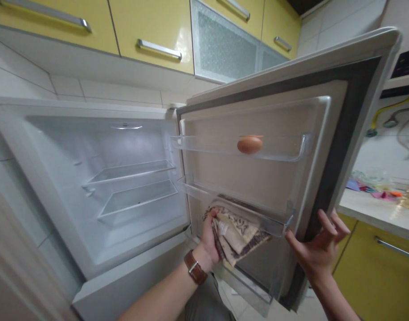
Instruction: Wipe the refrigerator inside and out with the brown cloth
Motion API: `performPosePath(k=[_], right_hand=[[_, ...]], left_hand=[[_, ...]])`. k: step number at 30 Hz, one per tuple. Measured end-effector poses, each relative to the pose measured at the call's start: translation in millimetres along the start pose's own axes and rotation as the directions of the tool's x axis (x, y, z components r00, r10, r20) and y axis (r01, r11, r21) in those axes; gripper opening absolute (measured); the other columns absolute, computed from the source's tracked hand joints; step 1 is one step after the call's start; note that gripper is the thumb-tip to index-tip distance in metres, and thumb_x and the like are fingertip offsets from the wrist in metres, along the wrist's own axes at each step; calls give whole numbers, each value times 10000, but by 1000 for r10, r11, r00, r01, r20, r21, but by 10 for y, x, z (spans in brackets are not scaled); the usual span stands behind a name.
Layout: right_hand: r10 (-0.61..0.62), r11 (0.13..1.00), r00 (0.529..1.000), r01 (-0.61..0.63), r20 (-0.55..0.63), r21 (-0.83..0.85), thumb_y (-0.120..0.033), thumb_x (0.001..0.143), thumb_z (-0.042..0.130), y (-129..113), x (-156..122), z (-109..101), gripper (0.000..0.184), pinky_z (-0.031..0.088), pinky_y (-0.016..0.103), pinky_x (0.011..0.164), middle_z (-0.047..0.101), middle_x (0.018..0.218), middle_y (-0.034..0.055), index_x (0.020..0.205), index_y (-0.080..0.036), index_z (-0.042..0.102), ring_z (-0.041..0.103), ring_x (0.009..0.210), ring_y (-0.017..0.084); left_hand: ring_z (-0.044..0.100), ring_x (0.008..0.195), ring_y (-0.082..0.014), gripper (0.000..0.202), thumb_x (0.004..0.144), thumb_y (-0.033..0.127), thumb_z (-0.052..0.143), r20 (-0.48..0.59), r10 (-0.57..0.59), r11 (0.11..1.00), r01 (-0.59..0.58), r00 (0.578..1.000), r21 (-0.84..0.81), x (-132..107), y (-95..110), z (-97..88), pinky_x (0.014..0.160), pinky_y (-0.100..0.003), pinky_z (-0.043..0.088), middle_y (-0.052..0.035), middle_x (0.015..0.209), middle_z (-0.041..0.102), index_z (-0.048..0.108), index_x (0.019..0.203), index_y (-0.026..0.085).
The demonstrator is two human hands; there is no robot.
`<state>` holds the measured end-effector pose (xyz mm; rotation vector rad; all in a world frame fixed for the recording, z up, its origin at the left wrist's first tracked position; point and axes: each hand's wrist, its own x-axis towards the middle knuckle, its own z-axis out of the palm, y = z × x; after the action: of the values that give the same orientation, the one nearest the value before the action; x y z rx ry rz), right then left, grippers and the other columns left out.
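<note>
My left hand (209,243), with a brown watch strap at the wrist, is closed on a folded beige and brown patterned cloth (239,232). The cloth lies against the clear middle door shelf (274,222) of an open refrigerator, partly behind the shelf's lower edge. At the free side of the refrigerator door (349,120), my right hand (321,249) grips the edge, its fingers bent at the rim. Its thumb reaches toward the end of the middle shelf. A brown egg (250,144) sits in the upper door shelf (207,143).
Inside the refrigerator compartment (57,178) are two glass shelves. A lower clear door bin (247,290) hangs below the cloth. Yellow cabinets (154,26) run overhead. To the right, a counter (374,207) carries colourful cloths (361,185) and glassware.
</note>
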<state>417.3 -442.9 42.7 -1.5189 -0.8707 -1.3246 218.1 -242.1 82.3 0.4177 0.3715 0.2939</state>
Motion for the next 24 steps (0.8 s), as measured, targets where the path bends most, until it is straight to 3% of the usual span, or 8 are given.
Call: performPosePath(k=[3,6,8,10,12,14,19,24], right_hand=[[-26,1000,1000,27,12,-8,-472,717,874,17,3,2,922,425,722,1151,411,1474,158,1500,-260,435,428,1464,434],[-53,998,999,53,12,-13,-463,696,896,26,1,1,975,426,719,1158,415,1479,157,1524,-273,419,430,1470,436],[-56,998,998,56,6,-14,-454,679,911,18,-1,-2,993,442,708,1154,424,1481,156,1530,-288,425,438,1471,441],[-49,999,999,49,3,-10,-446,672,917,-1,-5,-6,995,445,702,1157,424,1483,151,1526,-295,430,440,1474,439],[-38,999,999,38,1,-4,-441,675,914,-22,-12,-10,987,430,707,1168,415,1491,147,1521,-290,428,431,1480,435],[-34,999,999,34,4,-8,-449,681,909,-38,-21,-12,984,429,711,1163,405,1502,150,1520,-280,424,430,1479,433],[-28,999,1000,28,5,-21,-466,706,892,-45,-22,-2,973,444,709,1146,404,1500,150,1532,-284,411,427,1482,433],[-72,997,997,72,21,-17,-464,697,908,-40,8,-13,1040,430,736,1152,402,1494,157,1577,-287,382,416,1486,448]], left_hand=[[784,934,-339,473,886,448,619,59,-1,1000,3,998,-26,-22,-28,28,1009,-490,575,-142,966,807,740,1184,101],[780,832,-307,369,903,386,579,-34,138,989,-139,990,-57,9,198,-17,947,-470,599,-117,894,797,743,1106,125],[762,732,-276,289,918,352,540,-162,277,958,-286,947,-31,41,441,-74,861,-440,617,-94,813,776,729,1000,149],[736,660,-251,231,911,313,521,-263,407,908,-418,874,15,68,698,-137,775,-404,617,-72,756,752,701,919,168],[725,645,-234,198,891,284,523,-303,490,861,-509,818,18,83,904,-191,747,-383,610,-50,751,744,691,904,179],[721,645,-215,178,886,270,525,-312,519,835,-550,795,-14,85,1007,-222,753,-366,607,-29,753,742,684,896,191],[734,674,-227,177,886,272,537,-306,455,876,-482,836,-15,37,791,-154,785,-384,612,-44,792,758,689,905,184],[772,801,-293,278,902,341,563,-197,251,963,-264,948,-47,-70,327,-19,911,-484,607,-110,921,790,719,1022,145]])
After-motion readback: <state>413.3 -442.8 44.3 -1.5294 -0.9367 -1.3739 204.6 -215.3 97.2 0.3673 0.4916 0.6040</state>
